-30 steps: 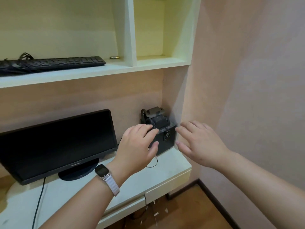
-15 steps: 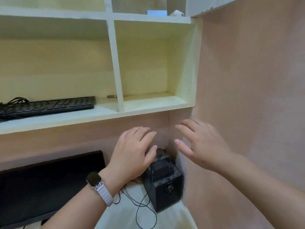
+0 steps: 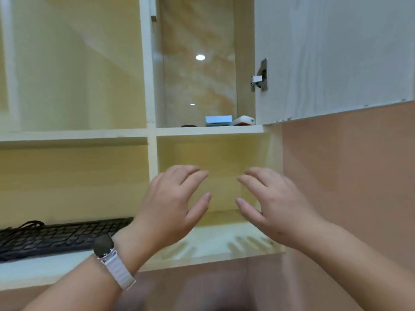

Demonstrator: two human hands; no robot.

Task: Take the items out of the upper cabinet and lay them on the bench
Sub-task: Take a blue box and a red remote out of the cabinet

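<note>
The upper cabinet (image 3: 208, 130) stands with its door (image 3: 332, 52) swung out to the right. On its floor lie a light blue box (image 3: 218, 119), a white and red item (image 3: 243, 120) to the box's right, and a small flat black object (image 3: 188, 126) to its left. My left hand (image 3: 173, 205), with a watch on the wrist, and my right hand (image 3: 271, 203) are both raised with fingers spread and hold nothing. They hover in front of the bare cubby (image 3: 224, 158) below the cabinet, well under the items.
A black keyboard (image 3: 56, 236) with a coiled cable lies on the lower shelf at left. A glass-fronted compartment (image 3: 74, 63) fills the upper left. The open door's lower edge overhangs the pink wall (image 3: 348, 176) at right.
The view has tilted upward: the monitor and black box on the bench have left the frame, and the upper cabinet has come into view. Both hands have risen, still holding nothing.
</note>
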